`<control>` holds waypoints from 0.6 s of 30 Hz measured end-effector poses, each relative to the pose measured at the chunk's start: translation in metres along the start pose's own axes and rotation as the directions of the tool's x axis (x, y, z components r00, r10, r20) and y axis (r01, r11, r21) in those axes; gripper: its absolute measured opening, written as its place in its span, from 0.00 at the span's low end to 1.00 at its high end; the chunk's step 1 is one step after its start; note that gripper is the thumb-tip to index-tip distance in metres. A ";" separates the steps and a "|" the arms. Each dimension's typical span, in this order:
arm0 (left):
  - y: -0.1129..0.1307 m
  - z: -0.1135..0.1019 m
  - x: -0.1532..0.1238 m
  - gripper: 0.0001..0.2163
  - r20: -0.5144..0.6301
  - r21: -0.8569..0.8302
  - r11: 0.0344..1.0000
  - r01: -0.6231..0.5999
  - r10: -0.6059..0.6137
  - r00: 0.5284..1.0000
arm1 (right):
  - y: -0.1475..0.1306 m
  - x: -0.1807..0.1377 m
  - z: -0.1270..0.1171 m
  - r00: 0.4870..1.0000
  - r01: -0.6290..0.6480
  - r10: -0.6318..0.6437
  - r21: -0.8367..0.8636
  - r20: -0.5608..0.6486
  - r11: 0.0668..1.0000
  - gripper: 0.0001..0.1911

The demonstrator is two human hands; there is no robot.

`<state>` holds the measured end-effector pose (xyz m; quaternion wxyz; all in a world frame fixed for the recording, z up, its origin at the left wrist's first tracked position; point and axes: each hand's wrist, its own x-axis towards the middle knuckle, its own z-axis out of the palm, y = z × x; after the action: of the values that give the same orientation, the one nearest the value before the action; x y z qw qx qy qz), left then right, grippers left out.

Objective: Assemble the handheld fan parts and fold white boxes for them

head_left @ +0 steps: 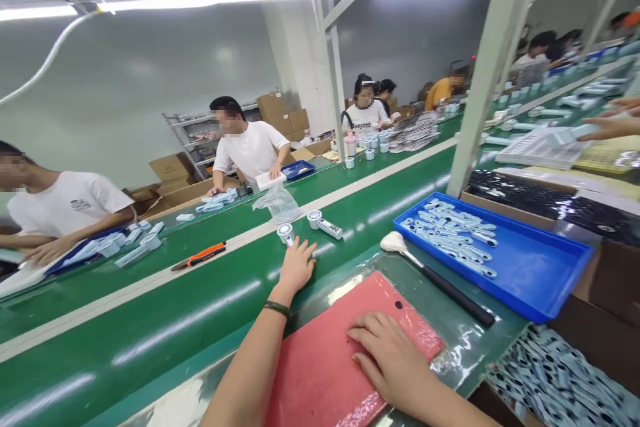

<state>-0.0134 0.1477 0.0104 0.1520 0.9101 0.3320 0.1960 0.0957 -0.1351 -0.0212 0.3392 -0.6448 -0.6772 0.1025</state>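
Observation:
My left hand (297, 267) reaches over the green conveyor belt (190, 320), fingers stretched and apart. Its fingertips are at the near end of a pale device with a round head (285, 234), which looks like a small handheld fan; whether they touch it I cannot tell. A second such device (325, 224), its handle showing inner parts, lies just to the right. My right hand (387, 355) rests on a red pad (320, 373), fingers loosely bent and holding nothing. Behind the pad lies a mallet (443, 280) with a black handle and whitish head.
A blue tray (535, 287) of pale-blue handle parts stands at right, above a box of similar parts (565, 373). Orange-handled pliers (203, 255) and a clear plastic bag (280, 203) lie across the belt. A metal post (493, 73) rises beside the tray. Co-workers sit opposite.

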 end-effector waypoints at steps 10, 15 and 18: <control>0.032 0.020 -0.040 0.31 -0.121 -0.731 0.681 0.033 -0.178 0.977 | -0.014 0.125 -0.019 0.981 -0.178 0.158 0.196 0.113 0.964 0.14; 0.033 0.021 -0.053 0.40 0.031 -0.944 0.289 0.157 -0.399 0.916 | -0.010 0.151 0.018 0.988 -0.088 0.070 0.128 0.139 0.988 0.13; 0.030 0.013 -0.054 0.37 0.019 -0.887 0.429 0.173 -0.340 0.940 | -0.003 0.147 0.024 0.977 0.073 -0.072 0.003 0.199 0.997 0.19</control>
<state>-0.0284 0.0879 -0.0028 0.5968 0.6211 0.3304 0.3859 0.0880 0.0097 0.0109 0.2720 -0.6070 -0.7309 0.1529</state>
